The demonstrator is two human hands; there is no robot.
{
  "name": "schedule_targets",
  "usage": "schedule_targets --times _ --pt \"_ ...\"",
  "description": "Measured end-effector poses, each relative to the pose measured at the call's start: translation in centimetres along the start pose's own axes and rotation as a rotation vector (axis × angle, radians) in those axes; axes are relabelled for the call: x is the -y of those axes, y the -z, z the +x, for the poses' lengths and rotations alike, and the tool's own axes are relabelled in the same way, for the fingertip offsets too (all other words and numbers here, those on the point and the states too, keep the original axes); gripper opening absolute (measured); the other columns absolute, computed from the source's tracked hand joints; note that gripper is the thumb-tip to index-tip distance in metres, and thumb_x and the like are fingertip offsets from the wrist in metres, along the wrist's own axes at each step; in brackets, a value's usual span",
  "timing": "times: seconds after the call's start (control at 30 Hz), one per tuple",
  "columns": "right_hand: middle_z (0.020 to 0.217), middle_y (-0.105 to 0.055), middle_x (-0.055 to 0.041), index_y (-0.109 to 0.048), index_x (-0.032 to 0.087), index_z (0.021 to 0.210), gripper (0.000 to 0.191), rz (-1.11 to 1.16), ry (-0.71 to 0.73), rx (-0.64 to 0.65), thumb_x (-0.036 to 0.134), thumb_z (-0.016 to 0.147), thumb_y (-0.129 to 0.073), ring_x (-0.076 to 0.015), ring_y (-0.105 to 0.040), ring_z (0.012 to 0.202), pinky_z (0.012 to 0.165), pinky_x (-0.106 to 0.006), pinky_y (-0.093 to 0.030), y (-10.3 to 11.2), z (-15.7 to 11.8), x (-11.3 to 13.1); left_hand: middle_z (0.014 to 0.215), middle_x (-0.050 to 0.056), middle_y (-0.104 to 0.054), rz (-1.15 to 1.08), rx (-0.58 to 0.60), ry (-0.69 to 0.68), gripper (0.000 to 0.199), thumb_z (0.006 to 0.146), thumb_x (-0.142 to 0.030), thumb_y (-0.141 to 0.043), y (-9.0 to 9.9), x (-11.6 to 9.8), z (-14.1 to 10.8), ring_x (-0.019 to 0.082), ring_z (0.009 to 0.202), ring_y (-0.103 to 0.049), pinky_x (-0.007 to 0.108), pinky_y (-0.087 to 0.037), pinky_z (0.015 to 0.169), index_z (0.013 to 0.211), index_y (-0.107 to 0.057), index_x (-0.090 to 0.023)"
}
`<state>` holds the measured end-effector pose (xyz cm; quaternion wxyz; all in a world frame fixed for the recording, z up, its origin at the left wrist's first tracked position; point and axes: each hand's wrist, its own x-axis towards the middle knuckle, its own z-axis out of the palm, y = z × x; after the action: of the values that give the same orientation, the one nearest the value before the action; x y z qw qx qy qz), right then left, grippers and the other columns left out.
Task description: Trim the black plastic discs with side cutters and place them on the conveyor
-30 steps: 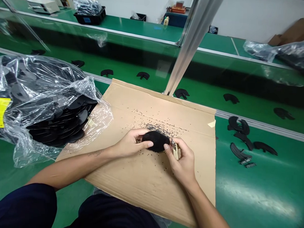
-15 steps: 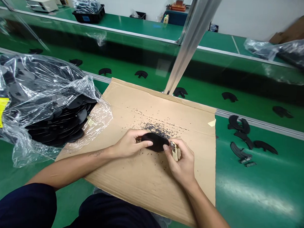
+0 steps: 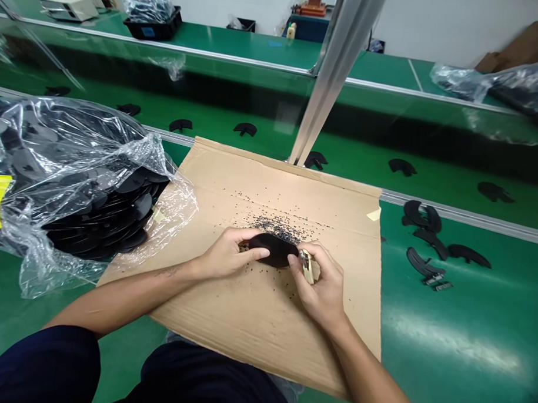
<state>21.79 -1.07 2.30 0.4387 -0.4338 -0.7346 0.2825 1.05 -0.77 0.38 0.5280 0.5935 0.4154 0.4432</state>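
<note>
My left hand [image 3: 232, 254] is closed on the left end of a flat black plastic piece [image 3: 274, 250], thumb on top. At the piece's right edge is my right hand [image 3: 321, 281], curled around a small tool [image 3: 308, 267] with a cream, wrapped-looking handle and a metal part. Its thumb and fingertips touch or nearly touch the black piece; the tool's working end is hidden by the fingers. Under both hands lies a cardboard sheet [image 3: 264, 325]. Many tiny black bits [image 3: 279, 226] are scattered on it, thickest just behind the piece.
A clear plastic bag [image 3: 77, 136] of stacked black pieces [image 3: 105, 222] lies open at the left. Several curved black parts [image 3: 426, 242] rest on the green table [image 3: 449, 343] at right. A metal post [image 3: 326, 92] rises behind the cardboard, beside a clear panel [image 3: 237, 94].
The whole view has shifted very slightly. Both hands, the black piece and the tool keep nearly the same position and grip.
</note>
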Motion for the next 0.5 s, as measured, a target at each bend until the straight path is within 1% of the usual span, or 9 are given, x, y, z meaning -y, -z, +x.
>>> schedule_targets --times 0.1,0.23,0.33,0.4,0.5 --pt "0.08 -0.059 -0.0018 -0.058 0.023 0.092 0.004 -0.009 0.002 0.0 0.021 0.09 -0.061 -0.0169 -0.055 0.072 0.066 -0.03 -0.044 0.0 -0.04 -0.04 0.103 0.009 -0.077 -0.009 -0.003 0.002 0.026 0.086 -0.031 -0.072 -0.02 0.13 -0.06 0.019 0.091 -0.071 0.032 -0.058 0.087 0.105 -0.074 -0.012" --pt "0.08 -0.059 -0.0025 -0.058 0.023 0.093 0.003 -0.018 -0.006 0.003 0.022 0.091 -0.06 -0.0174 -0.055 0.071 0.064 -0.031 -0.044 -0.04 -0.18 -0.13 0.099 0.01 -0.077 0.012 -0.02 -0.002 0.029 0.086 -0.034 -0.073 -0.06 0.37 -0.12 0.019 0.088 -0.071 0.032 -0.059 0.081 0.104 -0.074 -0.012" --pt "0.08 -0.06 -0.0029 -0.059 0.022 0.093 0.002 -0.019 -0.008 0.004 0.023 0.091 -0.06 -0.0178 -0.056 0.072 0.064 -0.031 -0.045 -0.01 -0.23 -0.13 0.096 0.009 -0.078 0.053 -0.02 -0.048 0.025 0.088 -0.033 -0.071 -0.06 0.34 -0.14 0.018 0.087 -0.072 0.03 -0.06 0.079 0.101 -0.074 -0.012" --pt "0.082 -0.06 -0.0033 -0.059 0.022 0.093 0.002 -0.017 -0.001 0.01 0.021 0.091 -0.06 -0.0179 -0.056 0.073 0.065 -0.031 -0.045 0.04 -0.18 -0.08 0.095 0.008 -0.078 0.126 -0.034 -0.136 0.02 0.089 -0.028 -0.07 0.01 0.24 -0.12 0.017 0.084 -0.072 0.029 -0.06 0.078 0.102 -0.075 -0.013" --pt "0.087 -0.062 -0.0042 -0.058 0.022 0.093 0.005 -0.01 0.016 0.026 0.018 0.091 -0.058 -0.0186 -0.058 0.078 0.068 -0.032 -0.046 0.08 -0.03 0.01 0.096 0.007 -0.078 0.303 -0.093 -0.364 0.017 0.088 -0.018 -0.068 0.25 0.19 -0.04 0.016 0.086 -0.072 0.031 -0.059 0.08 0.104 -0.075 -0.017"
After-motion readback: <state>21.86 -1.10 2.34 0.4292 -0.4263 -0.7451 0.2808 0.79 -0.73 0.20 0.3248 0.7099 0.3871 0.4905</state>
